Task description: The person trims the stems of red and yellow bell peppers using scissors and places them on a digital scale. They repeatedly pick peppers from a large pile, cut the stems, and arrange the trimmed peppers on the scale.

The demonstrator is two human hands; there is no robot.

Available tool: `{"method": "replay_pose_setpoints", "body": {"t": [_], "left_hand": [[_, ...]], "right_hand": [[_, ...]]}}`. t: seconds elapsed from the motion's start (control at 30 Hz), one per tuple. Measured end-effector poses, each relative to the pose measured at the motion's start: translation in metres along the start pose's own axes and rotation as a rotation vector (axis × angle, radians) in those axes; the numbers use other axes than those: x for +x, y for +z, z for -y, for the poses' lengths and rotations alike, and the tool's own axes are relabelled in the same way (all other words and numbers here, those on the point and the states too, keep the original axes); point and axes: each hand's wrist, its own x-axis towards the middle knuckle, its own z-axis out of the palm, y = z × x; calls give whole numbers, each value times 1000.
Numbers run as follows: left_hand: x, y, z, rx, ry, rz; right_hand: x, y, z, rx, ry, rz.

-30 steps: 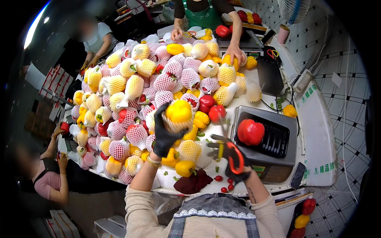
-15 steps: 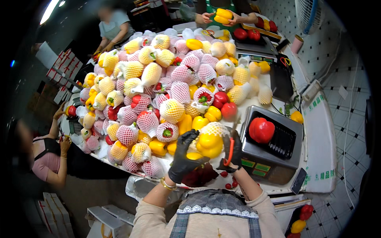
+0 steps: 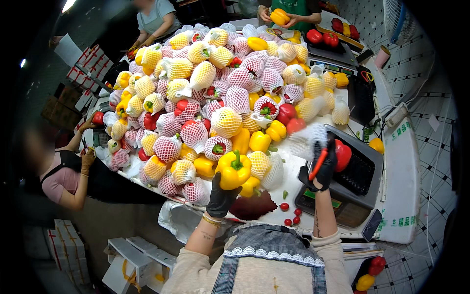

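A bare yellow bell pepper (image 3: 234, 171) sits stem up in my gloved left hand (image 3: 221, 200), whose fingers wrap it from below. My gloved right hand (image 3: 327, 169) is over the left edge of the scale (image 3: 350, 208). An orange-handled tool, probably scissors (image 3: 319, 164), is held in it. A white foam net (image 3: 304, 141), blurred by motion, hangs at its fingertips. Just beyond that hand a red bell pepper (image 3: 342, 156) rests on the scale's black tray. Beside my left hand lie a net-wrapped yellow pepper (image 3: 259, 164) and another bare yellow pepper (image 3: 248, 186).
A large heap of net-wrapped peppers (image 3: 196, 98) covers the table ahead. Several small red fruits (image 3: 288, 222) and a phone (image 3: 372, 225) lie near the front edge. Co-workers stand at the left and far side; one holds a yellow pepper (image 3: 280, 17).
The foam net has come off the yellow pepper. My right hand has swung right with the net and tool; my left hand has turned the pepper stem up.
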Motion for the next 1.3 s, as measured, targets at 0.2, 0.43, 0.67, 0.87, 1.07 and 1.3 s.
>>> {"method": "replay_pose_setpoints", "body": {"t": [0.2, 0.43, 0.67, 0.87, 1.07, 1.3], "left_hand": [[-1, 3, -10, 361, 187, -46], [-4, 18, -12, 610, 419, -26], [-7, 30, -5, 767, 473, -16], [-5, 26, -6, 507, 197, -62], [4, 26, 4, 222, -141, -159], [16, 51, 20, 814, 204, -71]], "right_hand": [[-62, 0, -10, -656, -226, 747], [-79, 5, 17, -588, -278, 887], [-77, 4, 22, -642, -252, 919], [-81, -1, 8, -673, -270, 948], [-81, -16, -7, -787, -249, 951], [-82, -51, -17, -935, -280, 936]]}}
